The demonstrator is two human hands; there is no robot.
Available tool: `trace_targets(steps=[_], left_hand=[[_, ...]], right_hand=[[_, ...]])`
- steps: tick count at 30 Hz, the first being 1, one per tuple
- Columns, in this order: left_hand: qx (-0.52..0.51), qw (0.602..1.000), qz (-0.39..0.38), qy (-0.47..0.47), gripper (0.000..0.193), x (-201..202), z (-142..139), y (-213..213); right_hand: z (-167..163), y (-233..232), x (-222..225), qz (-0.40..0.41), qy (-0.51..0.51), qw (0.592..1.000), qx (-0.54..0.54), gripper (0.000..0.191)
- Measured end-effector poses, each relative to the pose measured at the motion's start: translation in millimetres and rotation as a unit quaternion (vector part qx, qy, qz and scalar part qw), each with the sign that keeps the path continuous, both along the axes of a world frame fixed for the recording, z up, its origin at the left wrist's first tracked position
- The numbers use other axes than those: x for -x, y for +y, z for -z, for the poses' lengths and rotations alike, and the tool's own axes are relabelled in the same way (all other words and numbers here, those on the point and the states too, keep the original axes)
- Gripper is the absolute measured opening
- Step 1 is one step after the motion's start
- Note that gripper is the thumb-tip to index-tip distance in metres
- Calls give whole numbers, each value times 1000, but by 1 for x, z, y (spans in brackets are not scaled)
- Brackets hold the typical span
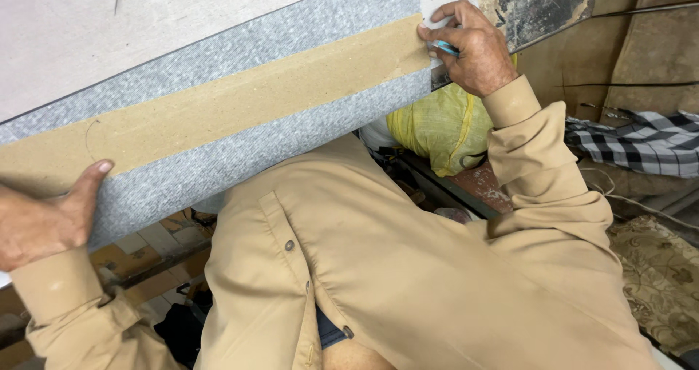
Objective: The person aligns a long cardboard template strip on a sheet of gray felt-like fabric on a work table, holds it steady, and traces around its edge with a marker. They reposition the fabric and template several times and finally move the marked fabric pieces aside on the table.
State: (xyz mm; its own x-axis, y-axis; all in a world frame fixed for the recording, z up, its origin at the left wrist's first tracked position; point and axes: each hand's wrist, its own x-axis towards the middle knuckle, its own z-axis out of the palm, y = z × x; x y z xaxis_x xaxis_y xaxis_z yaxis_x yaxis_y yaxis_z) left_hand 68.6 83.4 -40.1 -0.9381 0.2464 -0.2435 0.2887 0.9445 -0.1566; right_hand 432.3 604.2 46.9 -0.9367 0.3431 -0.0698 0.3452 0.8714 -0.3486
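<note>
1. Right hand (470, 50) closed around a thin blue pen or marker (445, 48), tip pressed at the right end of the tan cardboard strip (218, 108).
2. Left hand (44, 221) clamped on the near-left edge of the panel, thumb up on the grey fabric (240, 155), fingers hidden underneath.
3. Strip lying lengthwise between two grey fabric bands, on a pale board (109, 35) tilted across the lap.
4. To mark cleanly, probably best: left grip firm so the panel can't rock, pen tip tight against the strip edge, strip flat and parallel to the fabric bands.
5. Risk, judged: strip sliding on fabric if pressure drops.
6. Beyond: yellow sack (437, 126) under the panel's right end, checked cloth (641, 141) at right, patterned fabric (659, 283) lower right.
</note>
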Motion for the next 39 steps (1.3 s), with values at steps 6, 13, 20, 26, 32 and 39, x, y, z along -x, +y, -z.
trace_targets(steps=[6,13,20,26,32,39], left_hand=[[-1,996,-54,-77,156,3,-38,11],[-28,990,-70,-118,159,17,-40,-8],[-153,975,-116,-111,155,31,-33,-29],[-218,967,-124,-52,134,35,-18,-39],[-239,961,-122,-67,129,35,-6,-54],[61,993,24,99,117,31,18,-53]], right_hand=[[-38,-29,38,22,-90,992,-80,24],[-36,-133,152,-19,-110,973,202,28],[47,-345,328,-199,180,941,208,34],[58,-460,420,-185,261,937,141,29],[61,-494,450,-165,281,940,98,24],[58,-489,451,-152,236,958,51,24]])
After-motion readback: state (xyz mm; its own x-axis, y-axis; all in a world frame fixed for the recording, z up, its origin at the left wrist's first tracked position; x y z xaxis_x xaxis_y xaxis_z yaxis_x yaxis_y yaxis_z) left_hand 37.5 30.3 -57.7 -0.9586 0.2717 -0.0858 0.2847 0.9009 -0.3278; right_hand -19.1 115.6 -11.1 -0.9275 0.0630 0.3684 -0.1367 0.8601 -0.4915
